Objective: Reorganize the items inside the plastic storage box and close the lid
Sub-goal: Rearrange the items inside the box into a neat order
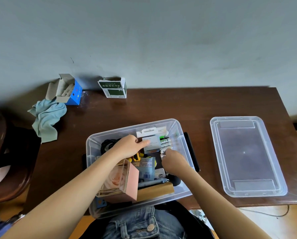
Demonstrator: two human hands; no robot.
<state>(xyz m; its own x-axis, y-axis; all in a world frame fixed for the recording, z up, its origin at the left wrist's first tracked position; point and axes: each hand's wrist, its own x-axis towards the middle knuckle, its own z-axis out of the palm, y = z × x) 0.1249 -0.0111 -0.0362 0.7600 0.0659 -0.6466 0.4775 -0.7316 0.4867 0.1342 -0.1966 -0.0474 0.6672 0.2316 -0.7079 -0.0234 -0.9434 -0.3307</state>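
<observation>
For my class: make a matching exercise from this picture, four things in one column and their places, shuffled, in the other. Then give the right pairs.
Things:
1. lid
2. blue cloth
3. pink box
4. green carton

Places:
A. standing at the table's far edge by the wall
B. inside the storage box, near left corner
C. flat on the table, right of the storage box
D. crumpled at the table's left end

Pairs: 1-C, 2-D, 3-B, 4-A

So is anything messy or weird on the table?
A bit. The blue cloth lies crumpled, hanging off the table's left edge, and the blue box beside it sits tipped with its flaps open.
</observation>
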